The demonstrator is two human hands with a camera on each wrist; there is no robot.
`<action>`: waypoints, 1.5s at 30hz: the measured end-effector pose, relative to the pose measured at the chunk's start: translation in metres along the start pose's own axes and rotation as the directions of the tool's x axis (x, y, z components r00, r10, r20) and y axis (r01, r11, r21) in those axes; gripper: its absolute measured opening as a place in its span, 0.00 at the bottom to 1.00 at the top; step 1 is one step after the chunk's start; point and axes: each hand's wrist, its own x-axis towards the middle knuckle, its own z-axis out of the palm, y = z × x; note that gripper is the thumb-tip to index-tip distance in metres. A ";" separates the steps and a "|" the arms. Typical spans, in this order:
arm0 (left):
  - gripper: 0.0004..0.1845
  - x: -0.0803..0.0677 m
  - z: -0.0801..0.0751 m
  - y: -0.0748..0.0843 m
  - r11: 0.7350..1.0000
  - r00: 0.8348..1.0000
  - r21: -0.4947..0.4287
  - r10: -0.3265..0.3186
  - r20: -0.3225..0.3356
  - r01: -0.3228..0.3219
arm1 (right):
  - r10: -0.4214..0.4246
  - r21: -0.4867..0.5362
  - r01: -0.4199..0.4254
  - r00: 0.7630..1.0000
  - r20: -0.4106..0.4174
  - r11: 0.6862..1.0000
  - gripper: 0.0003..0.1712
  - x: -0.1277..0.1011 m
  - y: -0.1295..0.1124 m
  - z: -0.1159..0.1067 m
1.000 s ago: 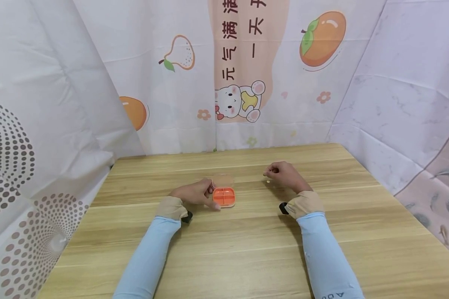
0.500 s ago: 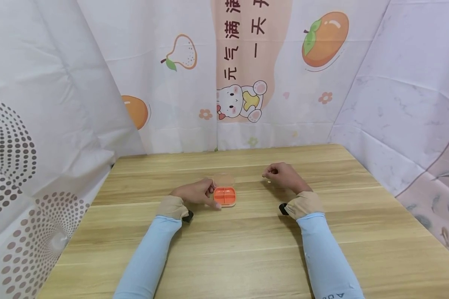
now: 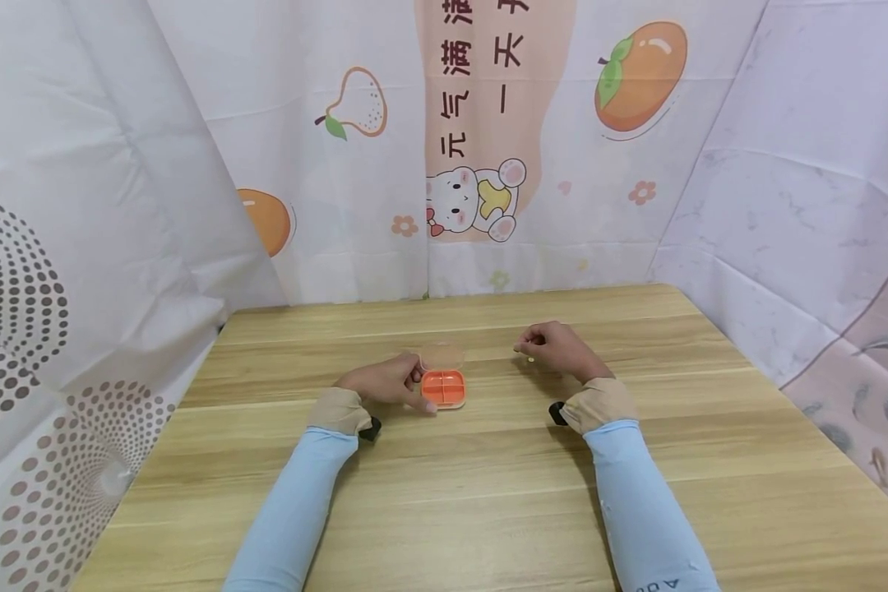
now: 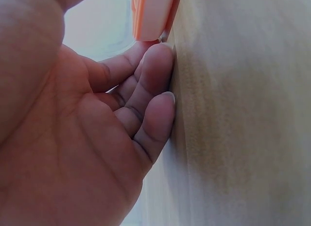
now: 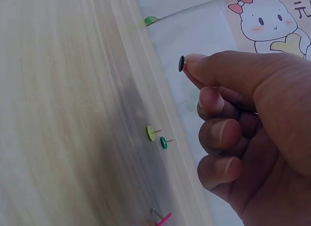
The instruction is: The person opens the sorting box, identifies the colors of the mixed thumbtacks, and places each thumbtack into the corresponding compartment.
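A small orange box [image 3: 445, 405] with divided compartments stands on the table, its clear lid [image 3: 441, 355] swung back. My left hand [image 3: 385, 381] holds it from the left, thumb by the front edge and fingers at the far side. Part of the orange box shows above the curled fingers [image 4: 158, 68] in the left wrist view. Right of the box, my right hand [image 3: 562, 349] pinches a dark thumbtack [image 5: 181, 63] between thumb and forefinger, just above the table. Below that hand lie a yellow thumbtack [image 5: 151, 133], a green thumbtack [image 5: 164, 143] and a pink thumbtack [image 5: 165, 219].
The wooden table [image 3: 444, 493] extends toward me and to both sides. Behind it hangs a white printed curtain [image 3: 370, 189], with more cloth [image 3: 770, 214] at the right and dotted cloth [image 3: 118, 205] at the left.
My right hand has shifted slightly left, toward the box, with the thumbtack. The left hand and the box stay where they were.
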 end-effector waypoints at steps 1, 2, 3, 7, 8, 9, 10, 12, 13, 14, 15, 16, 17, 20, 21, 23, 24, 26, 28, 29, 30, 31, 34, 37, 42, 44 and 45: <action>0.33 0.000 0.000 0.000 1.000 1.000 -0.002 -0.001 0.000 0.001 | 0.001 0.002 -0.001 1.000 0.003 1.000 0.11 0.000 0.000 0.000; 0.33 0.000 0.000 0.000 1.000 1.000 -0.003 -0.002 0.000 0.002 | 0.002 0.007 -0.002 1.000 0.006 1.000 0.11 0.001 0.000 0.000; 0.33 0.000 0.000 -0.001 1.000 1.000 -0.002 -0.003 -0.001 0.003 | 0.003 0.013 -0.003 1.000 0.009 1.000 0.11 0.001 0.000 0.000; 0.32 0.001 0.000 -0.003 1.000 1.000 0.005 0.004 0.000 -0.004 | 0.004 0.027 -0.004 1.000 0.016 1.000 0.11 0.002 -0.001 0.000; 0.32 0.001 0.000 -0.004 1.000 1.000 0.007 0.006 0.000 -0.006 | 0.003 0.031 -0.004 1.000 0.017 1.000 0.11 0.002 -0.002 0.001; 0.32 0.002 0.000 -0.004 1.000 1.000 0.009 0.009 0.000 -0.009 | 0.002 0.031 -0.003 1.000 0.018 1.000 0.11 0.002 -0.002 0.001; 0.32 0.002 0.000 -0.005 1.000 1.000 0.010 0.011 0.000 -0.011 | 0.001 0.031 -0.001 1.000 0.019 1.000 0.11 0.002 -0.003 0.001; 0.32 0.002 0.000 -0.005 1.000 1.000 0.013 0.013 0.000 -0.013 | -0.002 0.026 0.002 1.000 0.021 1.000 0.11 0.003 -0.002 0.001; 0.32 0.002 0.000 -0.005 1.000 1.000 0.015 0.014 -0.001 -0.014 | -0.005 0.021 0.005 1.000 0.021 1.000 0.11 0.003 -0.002 0.001; 0.32 0.002 0.000 -0.005 1.000 1.000 0.015 0.013 -0.001 -0.013 | -0.006 0.017 0.005 1.000 0.021 1.000 0.11 0.003 -0.003 0.001; 0.32 0.002 0.000 -0.005 1.000 1.000 0.015 0.012 0.000 -0.012 | -0.007 0.013 0.007 1.000 0.021 1.000 0.11 0.003 -0.003 0.002; 0.32 0.002 0.000 -0.004 1.000 1.000 0.015 0.011 0.000 -0.011 | -0.007 0.012 0.007 1.000 0.022 1.000 0.11 0.003 -0.003 0.002; 0.32 0.002 0.000 -0.004 1.000 1.000 0.014 0.011 -0.001 -0.011 | -0.007 0.011 0.007 1.000 0.023 1.000 0.11 0.003 -0.003 0.002; 0.32 0.002 0.000 -0.003 1.000 1.000 0.006 0.011 0.000 -0.011 | -0.010 0.011 0.010 1.000 0.026 1.000 0.11 0.003 -0.003 0.003; 0.32 0.002 0.000 -0.003 1.000 1.000 0.006 0.010 0.000 -0.010 | -0.009 0.011 0.009 1.000 0.026 1.000 0.10 0.003 -0.004 0.004; 0.32 0.002 0.000 -0.003 1.000 1.000 0.000 0.008 0.001 -0.008 | -0.012 0.004 0.012 1.000 0.027 1.000 0.10 0.002 -0.004 0.004; 0.32 0.002 0.000 -0.003 1.000 1.000 0.000 0.007 0.001 -0.007 | -0.015 0.001 0.015 1.000 0.027 1.000 0.10 0.003 -0.005 0.005; 0.32 0.002 0.001 -0.003 1.000 1.000 -0.001 0.004 0.001 -0.004 | -0.021 -0.003 0.021 0.999 0.025 1.000 0.09 0.003 -0.005 0.005; 0.32 0.002 0.000 -0.003 1.000 1.000 -0.003 0.004 -0.001 -0.004 | -0.025 -0.003 0.025 0.999 0.025 1.000 0.09 0.003 -0.006 0.006; 0.32 0.002 0.000 -0.003 1.000 1.000 -0.001 0.007 -0.001 -0.007 | -0.029 -0.002 0.029 0.999 0.026 1.000 0.09 0.003 -0.006 0.006; 0.32 0.002 0.000 -0.003 1.000 1.000 -0.001 0.010 -0.001 -0.010 | -0.032 0.001 0.032 0.999 0.026 1.000 0.09 0.003 -0.007 0.006; 0.32 0.002 0.000 -0.003 1.000 1.000 -0.001 0.011 -0.002 -0.011 | -0.035 0.002 0.035 0.999 0.027 0.999 0.09 0.003 -0.008 0.006; 0.32 0.002 0.001 -0.003 1.000 1.000 0.002 0.016 -0.002 -0.016 | -0.040 0.004 0.040 0.999 0.032 0.999 0.09 0.003 -0.010 0.007; 0.32 0.002 0.001 -0.003 1.000 1.000 0.003 0.017 -0.003 -0.017 | -0.038 0.006 0.038 0.999 0.031 0.999 0.08 0.002 -0.011 0.007; 0.32 0.002 0.001 -0.003 1.000 1.000 0.003 0.016 -0.003 -0.016 | -0.035 0.008 0.035 0.999 0.034 0.999 0.07 0.004 -0.012 0.009; 0.32 0.002 0.001 -0.003 1.000 1.000 0.008 0.014 -0.001 -0.014 | -0.035 0.020 0.035 0.999 0.040 0.999 0.07 0.005 -0.011 0.010; 0.32 0.002 0.001 -0.003 1.000 1.000 0.010 0.013 0.000 -0.013 | -0.039 0.023 0.038 0.998 0.042 0.999 0.07 0.006 -0.011 0.011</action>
